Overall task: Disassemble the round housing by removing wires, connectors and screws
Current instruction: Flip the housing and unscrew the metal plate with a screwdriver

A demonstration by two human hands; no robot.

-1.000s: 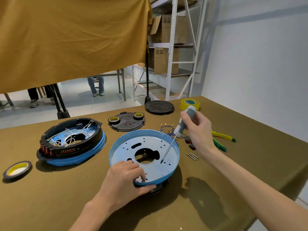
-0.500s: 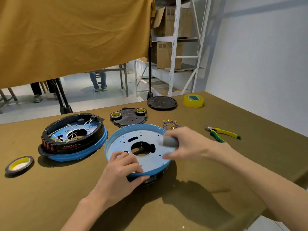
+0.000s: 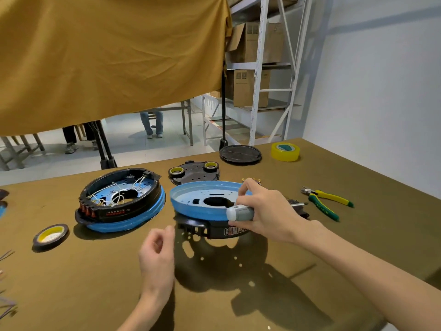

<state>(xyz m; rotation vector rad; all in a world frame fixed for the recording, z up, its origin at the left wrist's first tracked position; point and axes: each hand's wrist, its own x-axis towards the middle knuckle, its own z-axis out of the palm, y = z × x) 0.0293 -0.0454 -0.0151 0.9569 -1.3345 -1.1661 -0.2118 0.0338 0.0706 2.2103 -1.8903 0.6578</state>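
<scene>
Round housing number one, the blue-rimmed metal dish on a black plastic base (image 3: 205,206), sits tilted in the middle of the bench, its near side lifted so the black underside and a label show. My right hand (image 3: 265,211) grips its far right rim with fingers hooked over the blue edge, while the same hand pins the grey-handled screwdriver (image 3: 239,213) against the palm, shaft pointing right. My left hand (image 3: 156,249) hangs just in front of the housing's near edge, apart from it, fingers loosely curled and holding nothing that I can see.

Judging by what lies in it, this dish looks stripped: only bare holes and a central cut-out, no wires inside. I'd guess its screws are mostly out and the blue part is ready to separate from the base, though I cannot see the fasteners underneath.

Toward the left edge, the second round black-and-blue housing (image 3: 120,201) holds white wires and red connectors along its near wall, so that one is untouched work. A dark tape roll with yellow core (image 3: 50,236) lies in front of it.

Right of me lie yellow-and-green pliers (image 3: 327,201). Farther back, a black perforated plate (image 3: 193,175) carries two small tape rolls; beyond it, near the far edge, a black round lid (image 3: 240,153) and a yellow tape roll (image 3: 285,151).
</scene>
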